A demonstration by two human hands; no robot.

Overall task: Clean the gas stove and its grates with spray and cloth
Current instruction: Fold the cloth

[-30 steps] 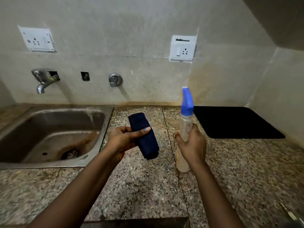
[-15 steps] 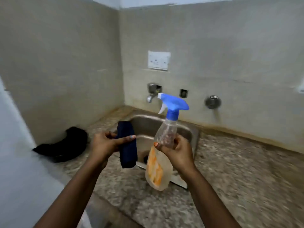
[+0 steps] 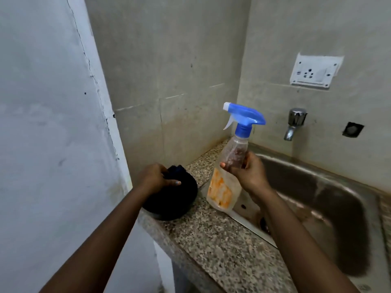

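My right hand (image 3: 248, 176) grips the neck of a clear spray bottle (image 3: 227, 182) with a blue trigger head and an orange label, held tilted above the sink's left edge. My left hand (image 3: 157, 178) holds the dark blue cloth (image 3: 176, 171), bunched under the fingers, down on top of a black rounded object (image 3: 171, 203) at the counter's left end. No stove or grates are in view.
A steel sink (image 3: 317, 199) fills the right side, with a tap (image 3: 294, 123) and a wall socket (image 3: 315, 72) above it. The speckled granite counter (image 3: 211, 246) ends at a white wall (image 3: 53, 123) on the left.
The view has swung left from the black mat to the sink corner. My left hand moved the cloth down onto the black object; my right hand carried the bottle along, now tilted.
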